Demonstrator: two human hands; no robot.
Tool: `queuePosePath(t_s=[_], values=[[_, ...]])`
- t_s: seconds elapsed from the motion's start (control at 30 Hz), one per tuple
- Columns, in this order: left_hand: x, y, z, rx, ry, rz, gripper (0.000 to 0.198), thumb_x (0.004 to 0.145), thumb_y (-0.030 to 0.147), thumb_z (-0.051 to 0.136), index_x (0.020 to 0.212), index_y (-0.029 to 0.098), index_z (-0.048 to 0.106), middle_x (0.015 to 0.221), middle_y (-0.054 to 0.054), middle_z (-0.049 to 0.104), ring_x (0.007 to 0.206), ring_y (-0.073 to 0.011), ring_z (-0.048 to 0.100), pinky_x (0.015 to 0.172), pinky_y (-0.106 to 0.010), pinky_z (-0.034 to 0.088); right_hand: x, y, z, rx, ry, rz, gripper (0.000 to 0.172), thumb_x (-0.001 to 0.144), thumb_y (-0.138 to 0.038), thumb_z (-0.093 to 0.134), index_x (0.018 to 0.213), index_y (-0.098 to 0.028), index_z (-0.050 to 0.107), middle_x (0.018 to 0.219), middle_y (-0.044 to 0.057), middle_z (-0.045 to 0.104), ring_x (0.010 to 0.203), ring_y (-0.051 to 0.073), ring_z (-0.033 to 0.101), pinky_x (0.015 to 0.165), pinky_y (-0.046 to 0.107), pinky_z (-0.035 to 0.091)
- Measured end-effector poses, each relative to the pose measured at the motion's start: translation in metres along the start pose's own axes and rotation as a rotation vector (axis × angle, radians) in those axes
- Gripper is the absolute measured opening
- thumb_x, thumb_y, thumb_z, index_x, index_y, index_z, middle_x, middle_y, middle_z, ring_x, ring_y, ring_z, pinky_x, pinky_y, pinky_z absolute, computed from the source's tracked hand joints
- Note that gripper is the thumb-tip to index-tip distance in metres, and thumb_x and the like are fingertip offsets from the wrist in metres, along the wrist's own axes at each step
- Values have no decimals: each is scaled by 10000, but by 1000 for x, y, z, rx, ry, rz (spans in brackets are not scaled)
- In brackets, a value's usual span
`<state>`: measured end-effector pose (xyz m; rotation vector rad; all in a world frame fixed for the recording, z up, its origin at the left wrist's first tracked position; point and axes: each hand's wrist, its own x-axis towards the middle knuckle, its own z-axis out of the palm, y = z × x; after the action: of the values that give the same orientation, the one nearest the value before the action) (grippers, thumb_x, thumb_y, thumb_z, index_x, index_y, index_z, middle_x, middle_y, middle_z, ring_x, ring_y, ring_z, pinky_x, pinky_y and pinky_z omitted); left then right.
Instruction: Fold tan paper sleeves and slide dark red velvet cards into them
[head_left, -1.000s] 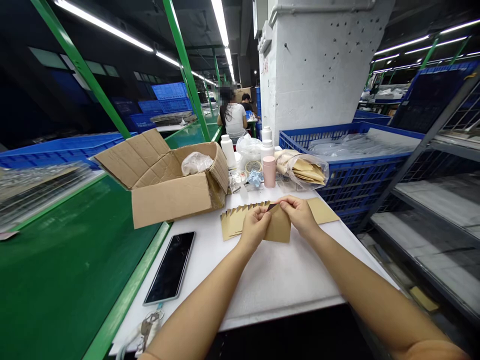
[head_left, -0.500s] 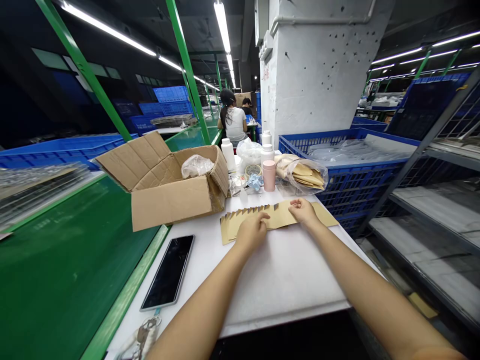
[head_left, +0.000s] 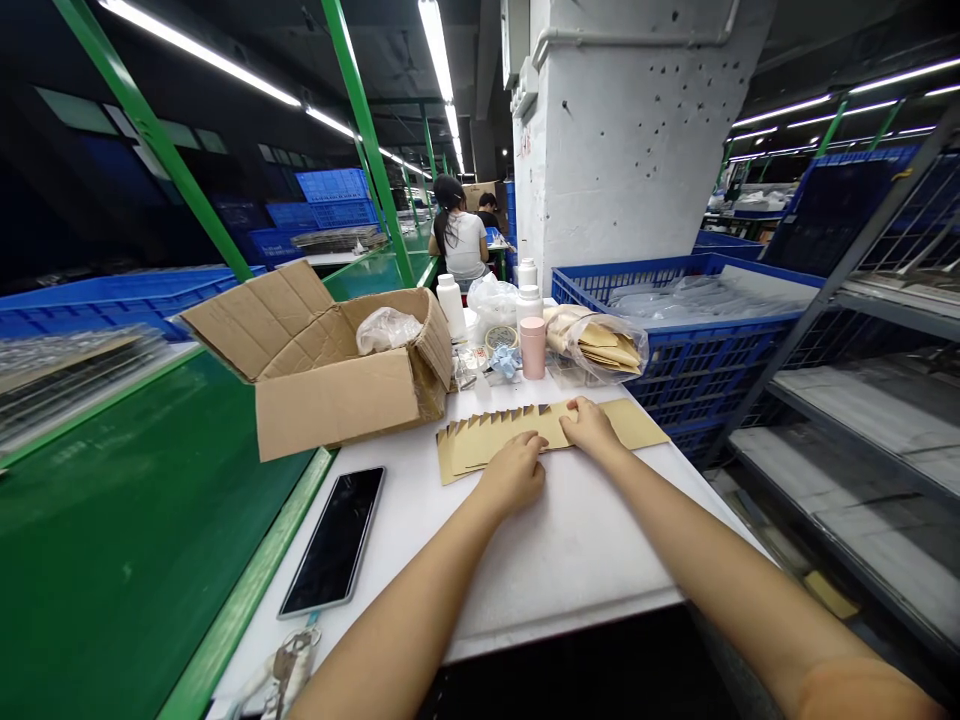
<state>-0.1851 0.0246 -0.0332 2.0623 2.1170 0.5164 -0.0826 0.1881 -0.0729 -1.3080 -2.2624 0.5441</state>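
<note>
A row of overlapping brown kraft paper envelopes (head_left: 487, 440) lies across the white table, their dark-edged folded corners stepping along the top. My left hand (head_left: 516, 475) rests at the row's near edge, index finger stretched over the paper and the lower fingers loosely curled. No grip shows there. Further right, my right hand (head_left: 591, 428) is closed, thumb and forefinger pinched at the upper edge of an envelope. Plain brown paper (head_left: 637, 424) extends beyond this hand to the right. My right palm hides part of the row.
An open cardboard box (head_left: 337, 405) stands at the left, near a phone (head_left: 334, 540) and keys (head_left: 289, 655). Behind the row are a pink bottle (head_left: 533, 348), white bottles (head_left: 451, 305) and bagged brown paper (head_left: 600, 345). A blue crate (head_left: 675, 350) borders the right; green conveyor (head_left: 135, 540) left.
My right hand has shifted slightly along the envelopes, to the left of the last folded corner's former gap. My left hand's fingers have straightened somewhat. The view has moved a little.
</note>
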Motion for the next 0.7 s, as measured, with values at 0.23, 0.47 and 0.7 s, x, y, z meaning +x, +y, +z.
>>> queuePosePath(t_s=[0.23,0.47,0.7], values=[[1,0,2,5,11,22,389,797,156,396,1158,157,543,1299,-104,490,1145,-253,492,963,-377,414,-4,-6,1,-79,10,-48,259,761,-278,533,995,-168,542,1021,91,628,972,217,564,822,282,383],[2,0,3,74,-48,136,455,780,127,416,1218,152,537,1324,-105,479,1207,-252,431,1016,-378,357,-9,-17,0,-150,14,-92,254,774,-273,524,1012,-184,537,1023,83,599,980,218,541,863,304,354],[2,0,2,112,-51,166,434,779,114,421,1190,140,558,1314,-125,487,1206,-267,426,1009,-389,357,3,9,-42,-267,60,17,301,780,-345,538,1034,-185,554,1127,132,540,1099,285,459,898,393,334]])
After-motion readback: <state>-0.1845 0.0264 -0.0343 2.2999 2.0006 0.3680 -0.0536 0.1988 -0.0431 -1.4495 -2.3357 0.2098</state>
